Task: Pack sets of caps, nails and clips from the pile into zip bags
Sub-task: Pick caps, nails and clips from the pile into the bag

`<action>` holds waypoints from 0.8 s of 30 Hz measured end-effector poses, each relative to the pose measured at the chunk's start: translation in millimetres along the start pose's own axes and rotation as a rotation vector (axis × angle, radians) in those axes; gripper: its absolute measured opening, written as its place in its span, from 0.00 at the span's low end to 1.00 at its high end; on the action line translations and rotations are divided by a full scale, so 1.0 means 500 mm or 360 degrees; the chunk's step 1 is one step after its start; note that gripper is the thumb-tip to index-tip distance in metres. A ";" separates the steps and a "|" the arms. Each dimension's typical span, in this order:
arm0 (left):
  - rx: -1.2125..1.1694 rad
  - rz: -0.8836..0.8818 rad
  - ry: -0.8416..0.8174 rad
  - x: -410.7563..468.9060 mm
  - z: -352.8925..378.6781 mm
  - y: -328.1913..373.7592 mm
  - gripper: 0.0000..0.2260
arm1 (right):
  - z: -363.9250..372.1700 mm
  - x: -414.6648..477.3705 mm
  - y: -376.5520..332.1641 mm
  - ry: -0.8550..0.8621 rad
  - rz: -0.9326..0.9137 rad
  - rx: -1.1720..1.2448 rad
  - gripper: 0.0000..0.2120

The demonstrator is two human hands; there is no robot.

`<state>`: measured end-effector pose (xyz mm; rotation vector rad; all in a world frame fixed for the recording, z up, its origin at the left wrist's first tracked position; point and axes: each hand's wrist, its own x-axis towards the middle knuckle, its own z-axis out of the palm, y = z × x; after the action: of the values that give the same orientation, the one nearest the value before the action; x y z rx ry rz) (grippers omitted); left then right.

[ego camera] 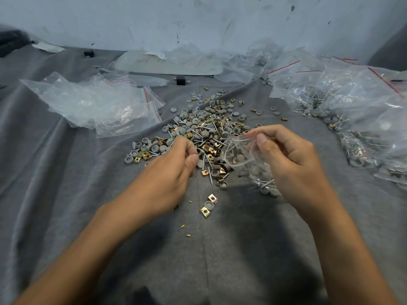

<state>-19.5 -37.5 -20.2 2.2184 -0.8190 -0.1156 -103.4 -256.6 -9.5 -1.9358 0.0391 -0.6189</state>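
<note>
Forearms [99, 238] enter from the bottom edge, head view, over a grey cloth [66, 194] that covers the work surface and stops small parts rolling off. Just fwd of them lie two stray clips [205, 210] w/ one cap between, plus a few yellow bits [185, 226], all apart from the main pile [204, 128]. L hand [174, 172] sits at the near-left edge of the pile, fingers curled and thumb tip against fingertips in a picking pos.; whether a part is pinched cannot be told, as the fingers hide it. R hand [293, 164] pinches the zip bag [240, 155] at its red-lined mouth between thumb and forefinger. Mouth is held open and turned toward the L hand, prob. so parts travel a short path from pile to bag. Bag is clear plastic, crumpled, just right of the pile's near edge; grey caps [154, 148] and thin nails [210, 176] show through its wall, clips inside not confirmed. Pile mixes round grey caps, silver nails and brass-coloured square clips, spread loose at cloth centre. Empty bags [92, 104] lie left of the pile, filled bags [352, 119] right, which suggests a supply-left, output-right layout. Fill of the held bag looks partial.
</note>
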 end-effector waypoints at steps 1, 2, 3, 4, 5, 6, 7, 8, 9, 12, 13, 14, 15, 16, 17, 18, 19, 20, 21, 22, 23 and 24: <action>-0.0023 0.0011 -0.0003 0.000 -0.002 -0.001 0.05 | -0.003 0.001 -0.002 0.0016 0.0010 0.0062 0.09; -0.0037 0.0024 0.0000 0.001 -0.003 -0.002 0.05 | -0.006 0.002 -0.003 0.0033 0.0023 0.0123 0.10; -0.0048 0.0038 0.0008 0.002 -0.003 -0.004 0.05 | -0.010 0.003 -0.004 0.0049 0.0033 0.0162 0.10; -0.0061 0.0050 0.0022 0.003 -0.003 -0.005 0.05 | -0.014 0.004 -0.005 0.0060 0.0041 0.0175 0.10; -0.0074 0.0055 0.0041 0.004 -0.003 -0.006 0.05 | -0.017 0.005 -0.005 0.0074 0.0050 0.0180 0.10; -0.0080 0.0054 0.0066 0.005 -0.003 -0.006 0.05 | -0.019 0.006 -0.006 0.0095 0.0060 0.0184 0.10; -0.0079 0.0047 0.0094 0.006 -0.003 -0.008 0.05 | -0.022 0.007 -0.006 0.0124 0.0066 0.0191 0.10; -0.0074 0.0037 0.0116 0.008 -0.004 -0.009 0.06 | -0.023 0.008 -0.007 0.0160 0.0070 0.0199 0.10; -0.0076 0.0022 0.0120 0.008 -0.004 -0.011 0.06 | -0.023 0.008 -0.009 0.0197 0.0076 0.0210 0.10; -0.0012 -0.0005 -0.0035 0.007 -0.004 -0.017 0.06 | -0.023 0.009 -0.013 0.0258 0.0089 0.0246 0.11; 0.0055 -0.0003 -0.0117 0.005 -0.003 -0.019 0.06 | -0.023 0.009 -0.015 0.0266 0.0090 0.0251 0.11; 0.0127 0.0001 -0.0188 0.004 -0.002 -0.021 0.05 | -0.023 0.009 -0.016 0.0277 0.0091 0.0253 0.11; 0.0208 0.0006 -0.0243 0.003 -0.002 -0.024 0.05 | -0.022 0.009 -0.017 0.0296 0.0092 0.0256 0.11; 0.0292 0.0007 -0.0282 0.003 -0.003 -0.027 0.05 | -0.023 0.009 -0.018 0.0323 0.0094 0.0256 0.11; 0.0364 -0.0002 -0.0311 0.003 -0.004 -0.029 0.05 | -0.022 0.009 -0.019 0.0353 0.0098 0.0252 0.12; 0.0413 -0.0019 -0.0329 0.005 -0.004 -0.031 0.05 | -0.023 0.009 -0.019 0.0384 0.0105 0.0249 0.12; 0.0445 -0.0035 -0.0341 0.006 -0.004 -0.032 0.06 | -0.023 0.010 -0.020 0.0413 0.0113 0.0248 0.12; 0.0464 -0.0048 -0.0343 0.008 -0.005 -0.034 0.06 | -0.023 0.010 -0.021 0.0439 0.0117 0.0251 0.12; 0.0475 -0.0058 -0.0334 0.011 -0.004 -0.035 0.07 | -0.023 0.010 -0.022 0.0464 0.0119 0.0256 0.11; 0.0486 -0.0068 -0.0312 0.014 -0.004 -0.035 0.07 | -0.023 0.011 -0.022 0.0488 0.0119 0.0266 0.11; 0.0506 -0.0073 -0.0277 0.017 -0.004 -0.035 0.07 | -0.023 0.010 -0.023 0.0508 0.0119 0.0273 0.11; 0.0543 -0.0066 -0.0226 0.020 -0.003 -0.036 0.07 | -0.023 0.010 -0.023 0.0518 0.0118 0.0274 0.11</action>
<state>-1.6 -33.5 -29.9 2.5721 -0.9260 -0.1652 -106.7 -262.6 6.1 -1.6455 0.2534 -0.8538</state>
